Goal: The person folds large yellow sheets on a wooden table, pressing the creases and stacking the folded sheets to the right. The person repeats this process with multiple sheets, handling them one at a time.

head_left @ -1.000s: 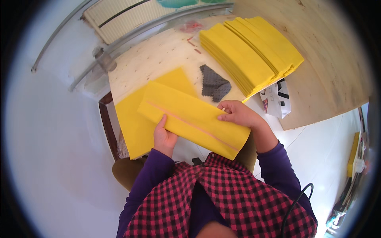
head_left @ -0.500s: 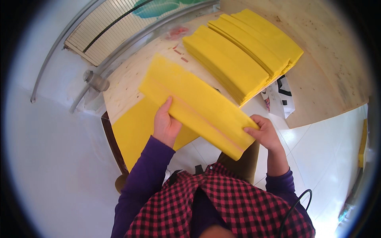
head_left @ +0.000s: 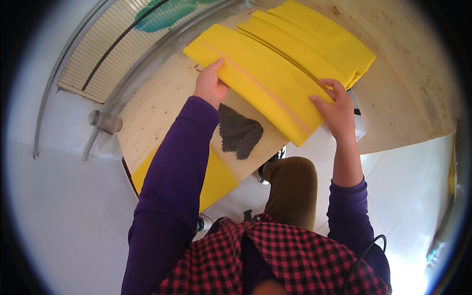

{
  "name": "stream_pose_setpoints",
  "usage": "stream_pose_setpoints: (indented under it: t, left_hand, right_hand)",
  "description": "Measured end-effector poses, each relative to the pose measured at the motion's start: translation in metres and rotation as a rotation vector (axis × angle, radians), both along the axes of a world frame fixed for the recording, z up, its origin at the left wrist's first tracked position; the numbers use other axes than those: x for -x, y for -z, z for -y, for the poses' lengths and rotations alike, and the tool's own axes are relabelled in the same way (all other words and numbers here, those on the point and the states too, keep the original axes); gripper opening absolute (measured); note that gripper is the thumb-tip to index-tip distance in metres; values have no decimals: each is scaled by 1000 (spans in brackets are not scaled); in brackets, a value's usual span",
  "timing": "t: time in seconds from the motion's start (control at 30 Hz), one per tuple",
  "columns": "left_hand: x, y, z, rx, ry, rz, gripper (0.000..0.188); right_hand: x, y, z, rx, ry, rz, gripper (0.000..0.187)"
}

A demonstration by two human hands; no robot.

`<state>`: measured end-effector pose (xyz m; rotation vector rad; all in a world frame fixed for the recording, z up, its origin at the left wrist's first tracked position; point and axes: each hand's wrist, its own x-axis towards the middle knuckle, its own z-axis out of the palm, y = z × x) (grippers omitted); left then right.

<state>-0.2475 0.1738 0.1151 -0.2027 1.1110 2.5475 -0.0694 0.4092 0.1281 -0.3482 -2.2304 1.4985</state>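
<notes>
Yellow strip (head_left: 260,78), held two-handed
Left hand (head_left: 211,86) and right hand (head_left: 338,108) grip its edges over the pile (head_left: 314,42), seemingly done; the flat sheet (head_left: 217,183) looks left to fold.

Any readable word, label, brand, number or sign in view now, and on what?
None readable.
Folded yellow piece in left hand and right hand: pinkish stripe, no lettering visible.
White object beside right hand: black mark, mostly hidden, unreadable.
Ribbed panel: green shape, no lettering visible.
</notes>
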Motion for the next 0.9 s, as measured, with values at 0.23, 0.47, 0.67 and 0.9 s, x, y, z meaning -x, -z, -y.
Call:
stream_pose_setpoints:
  t: [0.23, 0.47, 0.67, 0.9]
  left_hand:
    - [38, 21, -20, 102, -6, 50, 33]
    - [50, 30, -22, 179, -68, -10, 32]
    - [59, 40, -16, 213, -116, -60, 36]
    - [64, 38, -18, 244, -193, -132, 36]
  right_hand:
    - [23, 10, -9, -191, 99, 119, 41]
    - [25, 20, -12, -311, 135, 148, 42]
    - [23, 26, -13, -325, 141, 114, 42]
    - [22, 25, -10, -226, 99, 90, 38]
